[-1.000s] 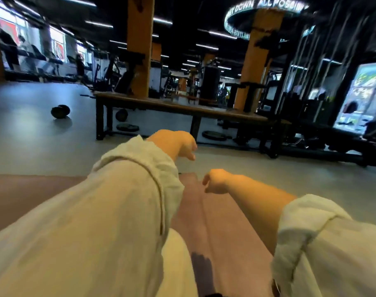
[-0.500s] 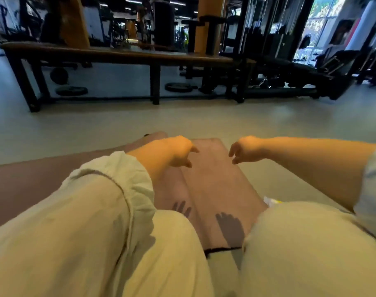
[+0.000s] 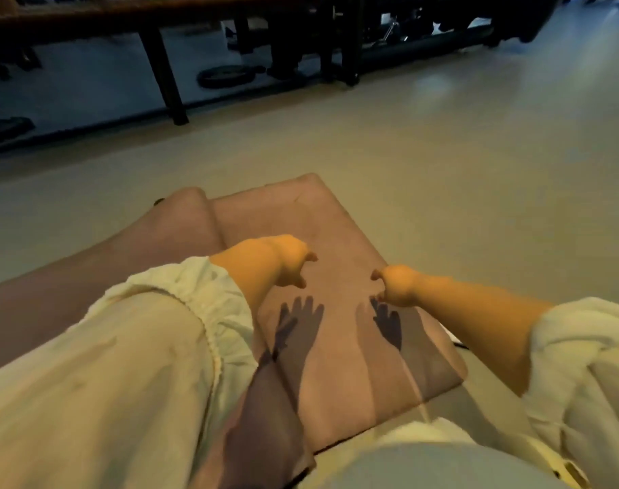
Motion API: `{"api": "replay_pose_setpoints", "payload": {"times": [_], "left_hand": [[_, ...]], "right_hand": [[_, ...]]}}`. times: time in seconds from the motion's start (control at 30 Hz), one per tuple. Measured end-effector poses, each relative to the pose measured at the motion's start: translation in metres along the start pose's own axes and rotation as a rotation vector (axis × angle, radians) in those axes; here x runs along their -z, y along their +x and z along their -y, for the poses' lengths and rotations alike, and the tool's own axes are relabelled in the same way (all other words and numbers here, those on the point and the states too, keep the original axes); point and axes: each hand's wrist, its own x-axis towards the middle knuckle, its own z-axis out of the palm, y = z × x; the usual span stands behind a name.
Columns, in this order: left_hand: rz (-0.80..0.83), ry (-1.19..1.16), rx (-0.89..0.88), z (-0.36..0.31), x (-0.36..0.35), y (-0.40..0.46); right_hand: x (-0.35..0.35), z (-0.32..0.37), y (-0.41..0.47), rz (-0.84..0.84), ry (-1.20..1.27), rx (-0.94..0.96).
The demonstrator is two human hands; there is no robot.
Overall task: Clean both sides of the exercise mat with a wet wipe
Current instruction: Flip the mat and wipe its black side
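A pink exercise mat [image 3: 301, 206] lies on the grey floor in front of me, its left part raised in a rounded fold [image 3: 184, 220]. My left hand [image 3: 287, 259] hovers over the middle of the flat section, fingers pointing down and holding nothing. My right hand [image 3: 396, 285] hovers a little to the right at the same height, also holding nothing. Their shadows on the mat show spread fingers. No wet wipe is visible. My cream sleeves and knees cover the mat's near edge.
A long bench with dark legs [image 3: 167, 75] crosses the back. Weight plates [image 3: 227, 75] lie on the floor under it, another plate [image 3: 5, 125] at far left. Bare grey floor [image 3: 477, 171] spreads to the right. A thin dark cord [image 3: 459, 344] pokes out by the mat's right edge.
The view has tilted down from the gym hall to the mat. Both hands stay side by side above it, and their fingers have loosened from curled to spread.
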Motion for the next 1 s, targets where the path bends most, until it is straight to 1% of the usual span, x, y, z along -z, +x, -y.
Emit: {"api": "replay_pose_setpoints", "payload": {"times": [0.13, 0.27, 0.33, 0.47, 0.6, 0.7, 0.73, 0.8, 0.87, 0.9, 0.93, 0.97, 1.0], "left_hand": [[0.072, -0.126, -0.078, -0.017, -0.028, 0.035], [0.147, -0.256, -0.122, -0.040, -0.055, 0.056], [0.170, -0.300, -0.127, -0.052, -0.060, 0.068], [0.219, -0.349, -0.125, -0.082, -0.058, 0.105], [0.205, -0.360, -0.122, -0.117, -0.051, 0.145], [0.174, -0.327, -0.160, -0.141, -0.046, 0.170], [0.172, -0.320, -0.176, -0.146, -0.044, 0.176], [0.198, -0.287, -0.209, -0.153, -0.041, 0.185], [0.221, -0.229, -0.237, -0.155, -0.038, 0.191], [0.215, -0.201, -0.256, -0.156, -0.037, 0.194], [0.198, -0.186, -0.274, -0.156, -0.037, 0.196], [0.176, -0.190, -0.286, -0.155, -0.040, 0.198], [0.150, -0.212, -0.287, -0.154, -0.043, 0.198]], "right_hand": [[-0.027, -0.042, 0.018, 0.022, 0.012, -0.078], [-0.044, -0.083, 0.019, 0.064, -0.125, -0.141], [-0.043, -0.097, 0.024, 0.100, -0.187, -0.098], [-0.029, -0.117, 0.044, 0.196, -0.113, 0.019], [-0.029, -0.136, 0.065, 0.232, -0.123, 0.132], [-0.032, -0.161, 0.069, 0.251, -0.146, 0.131], [-0.032, -0.175, 0.068, 0.275, -0.134, 0.093], [-0.027, -0.209, 0.062, 0.337, -0.094, -0.056], [-0.023, -0.245, 0.051, 0.370, -0.048, -0.275], [-0.023, -0.260, 0.045, 0.348, -0.015, -0.377], [-0.024, -0.270, 0.040, 0.278, 0.008, -0.455], [-0.024, -0.271, 0.035, 0.161, 0.010, -0.513], [-0.027, -0.264, 0.031, 0.008, 0.005, -0.534]]}}
